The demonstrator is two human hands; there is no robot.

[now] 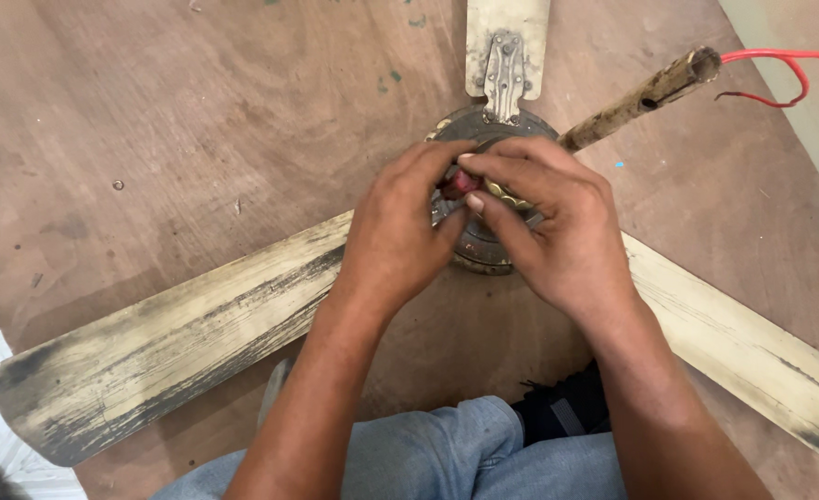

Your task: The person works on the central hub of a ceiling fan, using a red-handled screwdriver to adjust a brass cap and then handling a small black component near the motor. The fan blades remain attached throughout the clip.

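In the head view, a grimy ceiling fan motor hub lies on a brown plywood floor, its three worn cream blades spread outward. The left hand and the right hand meet over the hub, fingertips pinched narrow around a small red part at its centre. A rusty downrod angles up to the right, with red wires trailing from its end.
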